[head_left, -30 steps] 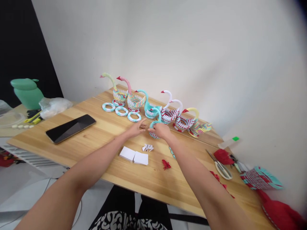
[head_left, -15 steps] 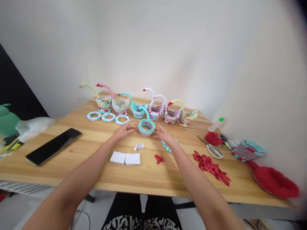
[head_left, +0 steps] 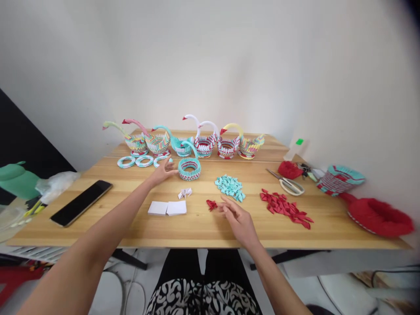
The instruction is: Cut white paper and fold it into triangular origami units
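Observation:
My left hand [head_left: 163,172] reaches to the left side of a teal, white and red folded-paper swan [head_left: 189,169]. Its fingers are apart, close to the ring-shaped body; I cannot tell whether they touch it. At a small pile of red folded-paper pieces [head_left: 211,204] is my right hand [head_left: 239,218], open, with the fingertips at the pile's right edge. A heap of teal paper pieces [head_left: 229,187] lies just beyond that hand. A few white folded pieces [head_left: 185,193] and two stacks of white paper [head_left: 167,208] lie nearer the front.
Several finished paper swans [head_left: 204,145] line the back, with three paper rings [head_left: 144,161] before them. A phone [head_left: 82,202] lies left. On the right are a larger red pile [head_left: 286,208], scissors [head_left: 288,185], a teal-rimmed basket [head_left: 341,179] and a red swan-shaped piece [head_left: 377,215].
My right hand has left the swan's right side and come back toward me to the small red pile, uncovering the teal heap. My left hand stays beside the swan. The view has shifted slightly.

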`<act>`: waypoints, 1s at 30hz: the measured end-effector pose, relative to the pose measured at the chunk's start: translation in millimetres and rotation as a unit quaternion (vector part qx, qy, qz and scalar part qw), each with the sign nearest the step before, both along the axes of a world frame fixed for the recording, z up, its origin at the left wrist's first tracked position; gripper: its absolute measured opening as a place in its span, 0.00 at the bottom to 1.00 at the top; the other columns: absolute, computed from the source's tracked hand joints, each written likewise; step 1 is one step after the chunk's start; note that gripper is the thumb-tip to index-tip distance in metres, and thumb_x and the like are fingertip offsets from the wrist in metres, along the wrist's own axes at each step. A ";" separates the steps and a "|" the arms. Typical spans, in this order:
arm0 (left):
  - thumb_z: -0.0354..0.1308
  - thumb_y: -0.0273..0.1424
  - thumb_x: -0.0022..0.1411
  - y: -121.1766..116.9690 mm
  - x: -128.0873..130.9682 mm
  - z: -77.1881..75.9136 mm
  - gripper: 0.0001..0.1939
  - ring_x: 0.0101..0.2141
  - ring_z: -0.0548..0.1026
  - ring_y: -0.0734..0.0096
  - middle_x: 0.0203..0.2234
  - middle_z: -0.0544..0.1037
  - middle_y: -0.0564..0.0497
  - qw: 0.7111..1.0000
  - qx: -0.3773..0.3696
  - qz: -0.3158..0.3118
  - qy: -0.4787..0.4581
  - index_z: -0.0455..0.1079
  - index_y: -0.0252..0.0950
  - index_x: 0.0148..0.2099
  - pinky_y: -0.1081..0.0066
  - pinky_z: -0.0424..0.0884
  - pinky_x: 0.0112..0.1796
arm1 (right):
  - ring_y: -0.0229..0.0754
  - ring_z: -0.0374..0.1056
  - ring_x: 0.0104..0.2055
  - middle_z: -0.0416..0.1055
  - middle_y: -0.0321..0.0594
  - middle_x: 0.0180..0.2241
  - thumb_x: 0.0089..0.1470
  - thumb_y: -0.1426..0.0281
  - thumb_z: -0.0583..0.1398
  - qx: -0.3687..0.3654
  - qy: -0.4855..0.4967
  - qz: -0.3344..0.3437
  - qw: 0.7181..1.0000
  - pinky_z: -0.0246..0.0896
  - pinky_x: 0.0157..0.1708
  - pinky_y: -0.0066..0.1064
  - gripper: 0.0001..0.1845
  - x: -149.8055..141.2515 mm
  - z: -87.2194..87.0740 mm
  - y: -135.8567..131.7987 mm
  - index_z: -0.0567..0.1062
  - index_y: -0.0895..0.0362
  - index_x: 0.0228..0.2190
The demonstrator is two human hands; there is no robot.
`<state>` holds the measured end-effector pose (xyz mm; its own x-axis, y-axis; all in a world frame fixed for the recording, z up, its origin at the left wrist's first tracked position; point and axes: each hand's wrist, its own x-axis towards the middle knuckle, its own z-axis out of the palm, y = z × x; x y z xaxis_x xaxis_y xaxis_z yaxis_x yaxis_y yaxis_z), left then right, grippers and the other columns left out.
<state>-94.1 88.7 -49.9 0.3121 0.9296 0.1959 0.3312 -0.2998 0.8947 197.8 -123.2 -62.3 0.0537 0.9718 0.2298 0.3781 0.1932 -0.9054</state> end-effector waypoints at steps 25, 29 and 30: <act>0.53 0.41 0.59 -97.2 13.4 58.6 0.34 0.58 0.58 0.58 0.59 0.60 0.42 0.942 0.245 0.036 0.225 0.49 0.37 0.64 0.58 0.55 0.56 | 0.48 0.61 0.51 0.67 0.44 0.48 0.55 0.62 0.57 0.095 -0.348 0.024 0.932 0.61 0.43 0.36 0.24 -7.7 8.7 8.9 0.63 0.51 0.53; 0.56 0.42 0.56 -131.6 -10.9 31.5 0.35 0.58 0.57 0.55 0.60 0.59 0.43 0.934 0.181 -0.027 0.307 0.51 0.39 0.63 0.57 0.54 0.57 | 0.47 0.62 0.45 0.69 0.44 0.42 0.57 0.63 0.55 0.088 -0.453 0.062 0.885 0.59 0.36 0.32 0.13 -26.5 12.7 31.1 0.70 0.53 0.44; 0.57 0.43 0.55 -137.5 -15.6 24.3 0.37 0.59 0.57 0.54 0.60 0.58 0.43 0.931 0.169 -0.042 0.320 0.52 0.39 0.63 0.57 0.54 0.57 | 0.46 0.62 0.44 0.69 0.44 0.41 0.58 0.64 0.54 0.088 -0.468 0.073 0.876 0.58 0.36 0.31 0.11 -29.8 13.1 37.5 0.71 0.54 0.42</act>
